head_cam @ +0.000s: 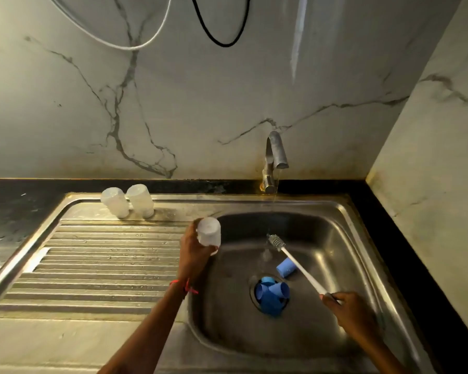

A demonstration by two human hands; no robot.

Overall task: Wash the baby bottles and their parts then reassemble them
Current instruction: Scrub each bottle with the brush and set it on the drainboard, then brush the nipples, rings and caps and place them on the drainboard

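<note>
My left hand [193, 252] grips a clear baby bottle [209, 234] bottom-up over the left rim of the sink basin [335, 238]. My right hand [354, 314] holds the white handle of a bottle brush [297, 261]; its bristle head reaches into the thin stream of water below the tap [274, 157]. Two more clear bottles [127, 201] stand upside down at the back of the drainboard. Blue bottle parts [272, 294] are piled on the drain, and another blue cap [286, 268] lies under the brush handle.
The ribbed steel drainboard [92, 265] stretches to the left of the basin. A black counter edge [403, 238] borders the sink on the right and back. Marble walls close in behind and at the right, with a white and a black cable [222, 41] hanging above.
</note>
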